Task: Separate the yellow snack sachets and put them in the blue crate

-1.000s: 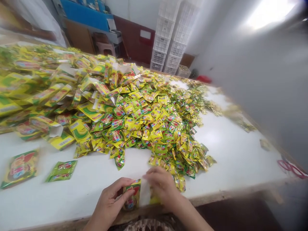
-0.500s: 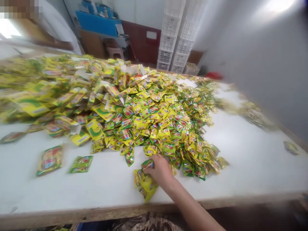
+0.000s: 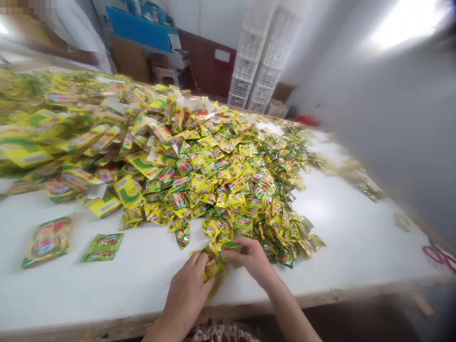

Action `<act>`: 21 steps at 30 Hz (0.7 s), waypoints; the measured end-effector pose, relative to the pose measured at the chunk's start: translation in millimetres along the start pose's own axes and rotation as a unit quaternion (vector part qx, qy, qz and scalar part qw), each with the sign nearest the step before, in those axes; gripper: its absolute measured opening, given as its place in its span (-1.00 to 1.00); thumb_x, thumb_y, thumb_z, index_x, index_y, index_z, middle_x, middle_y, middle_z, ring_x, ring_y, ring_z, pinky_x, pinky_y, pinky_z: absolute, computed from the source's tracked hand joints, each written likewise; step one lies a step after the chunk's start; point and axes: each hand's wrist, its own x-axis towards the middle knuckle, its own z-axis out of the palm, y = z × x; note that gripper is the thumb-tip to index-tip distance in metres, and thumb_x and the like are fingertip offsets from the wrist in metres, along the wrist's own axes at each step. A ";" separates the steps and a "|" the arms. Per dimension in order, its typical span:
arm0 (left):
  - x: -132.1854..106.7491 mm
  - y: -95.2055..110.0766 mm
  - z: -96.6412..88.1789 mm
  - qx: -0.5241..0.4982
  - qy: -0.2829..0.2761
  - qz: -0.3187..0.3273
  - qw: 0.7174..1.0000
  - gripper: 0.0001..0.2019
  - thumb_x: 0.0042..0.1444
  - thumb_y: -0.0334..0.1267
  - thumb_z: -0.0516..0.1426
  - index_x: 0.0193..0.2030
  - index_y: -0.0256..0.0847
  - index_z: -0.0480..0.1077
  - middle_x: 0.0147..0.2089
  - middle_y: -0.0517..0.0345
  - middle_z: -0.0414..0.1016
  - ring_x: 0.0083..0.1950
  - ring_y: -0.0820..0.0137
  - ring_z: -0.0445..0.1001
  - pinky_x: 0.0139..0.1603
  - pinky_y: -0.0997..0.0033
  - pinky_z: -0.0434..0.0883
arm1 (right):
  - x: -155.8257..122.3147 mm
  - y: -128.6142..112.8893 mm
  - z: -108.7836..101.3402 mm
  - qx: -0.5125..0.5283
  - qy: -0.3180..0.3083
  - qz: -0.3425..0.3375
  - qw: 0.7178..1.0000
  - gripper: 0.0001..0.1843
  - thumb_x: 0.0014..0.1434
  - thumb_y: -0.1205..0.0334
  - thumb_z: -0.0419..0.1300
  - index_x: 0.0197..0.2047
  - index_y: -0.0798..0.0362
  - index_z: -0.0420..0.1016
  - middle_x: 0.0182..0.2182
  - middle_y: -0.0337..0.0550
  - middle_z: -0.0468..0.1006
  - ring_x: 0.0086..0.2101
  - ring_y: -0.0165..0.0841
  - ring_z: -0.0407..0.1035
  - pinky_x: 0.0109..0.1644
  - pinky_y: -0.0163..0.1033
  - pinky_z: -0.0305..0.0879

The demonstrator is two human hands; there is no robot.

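Both of my hands work close to the table's front edge, just in front of a heap of small shiny packets (image 3: 235, 183). My left hand (image 3: 187, 287) has its fingers closed on several yellow packets (image 3: 213, 268). Right beside it, my right hand (image 3: 254, 263) pinches a small green packet (image 3: 230, 248) over the yellow ones. Fingers and blur hide part of what lies between the hands. Off to the left, a single green packet (image 3: 103, 247) and a larger yellow-and-red packet (image 3: 48, 241) lie apart on the white table (image 3: 142, 289).
Small yellow cartons (image 3: 99, 142) pile up on the left. Red-handled scissors (image 3: 440, 256) rest at the table's right edge. Stacked white crates (image 3: 245, 69) stand behind the table. At upper left is another person in a white garment (image 3: 83, 35).
My left hand has come into view and taken hold of the yellow packets. My right hand keeps a green packet. The view has turned slightly right, showing the scissors.
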 end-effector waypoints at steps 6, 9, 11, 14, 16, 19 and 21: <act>11.5 -21.4 -16.3 -0.231 -0.015 -0.090 0.969 -0.68 -0.07 -0.18 0.27 -0.14 -0.17 0.48 -0.17 0.10 0.60 -0.14 0.17 0.52 -0.14 0.34 0.39 | -10.3 -6.4 -2.5 0.028 -0.027 -0.008 0.999 -0.75 0.02 0.15 0.33 -0.23 0.09 0.53 -0.40 -0.13 0.60 -0.37 -0.28 0.49 -0.33 -0.25 0.37; 7.5 -24.6 -28.0 -0.370 -0.085 -0.116 0.918 -0.63 -0.07 -0.18 0.27 -0.10 -0.24 0.46 -0.25 0.14 0.59 -0.26 0.26 0.51 -0.28 0.43 0.38 | -12.5 -28.2 7.3 -0.077 -0.077 -0.087 0.990 -0.89 0.07 0.29 0.26 -0.27 0.05 0.56 -0.36 -0.17 0.57 -0.28 -0.29 0.47 -0.22 -0.25 0.35; 5.1 -20.7 -31.4 -0.386 -0.111 -0.097 0.911 -0.73 -0.08 -0.24 0.27 -0.21 -0.30 0.48 -0.36 0.17 0.55 -0.34 0.33 0.46 -0.35 0.48 0.33 | -11.5 -43.1 20.1 -0.161 -0.136 -0.133 0.969 -0.80 0.03 0.40 0.26 -0.24 0.01 0.58 -0.32 -0.19 0.57 -0.23 -0.29 0.45 -0.15 -0.25 0.33; 0.5 -14.6 -37.0 -0.374 -0.139 -0.067 0.914 -0.86 -0.04 -0.35 0.19 -0.31 -0.33 0.51 -0.38 0.17 0.53 -0.33 0.36 0.42 -0.34 0.48 0.30 | -9.5 -53.6 40.3 -0.264 -0.191 -0.167 0.931 -0.55 -0.04 0.53 0.20 -0.10 -0.07 0.55 -0.22 -0.21 0.57 -0.17 -0.29 0.43 -0.08 -0.28 0.30; -5.5 -13.9 -42.6 -0.371 -0.164 -0.057 0.912 -0.85 -0.05 -0.43 0.13 -0.35 -0.30 0.53 -0.39 0.18 0.54 -0.33 0.36 0.43 -0.34 0.48 0.31 | -8.9 -49.2 49.4 -0.323 -0.196 -0.173 0.910 -0.48 -0.09 0.57 0.14 -0.10 -0.10 0.55 -0.20 -0.20 0.54 -0.16 -0.30 0.43 -0.11 -0.31 0.29; -16.4 -17.6 -46.8 -0.355 -0.167 -0.063 0.918 -0.73 -0.16 -0.52 0.10 -0.33 -0.24 0.54 -0.43 0.24 0.54 -0.41 0.40 0.40 -0.42 0.50 0.29 | -5.7 -30.6 56.0 -0.375 -0.220 -0.175 0.883 -0.46 -0.14 0.58 0.09 -0.15 -0.10 0.57 -0.24 -0.19 0.52 -0.21 -0.31 0.44 -0.18 -0.34 0.30; -20.4 -21.2 -45.6 -0.351 -0.144 -0.074 0.922 -0.68 -0.18 -0.52 0.11 -0.27 -0.19 0.53 -0.47 0.27 0.53 -0.48 0.43 0.38 -0.47 0.50 0.28 | -3.2 -17.1 58.5 -0.380 -0.224 -0.200 0.875 -0.51 -0.13 0.55 0.10 -0.17 -0.08 0.56 -0.24 -0.17 0.51 -0.21 -0.28 0.44 -0.16 -0.32 0.33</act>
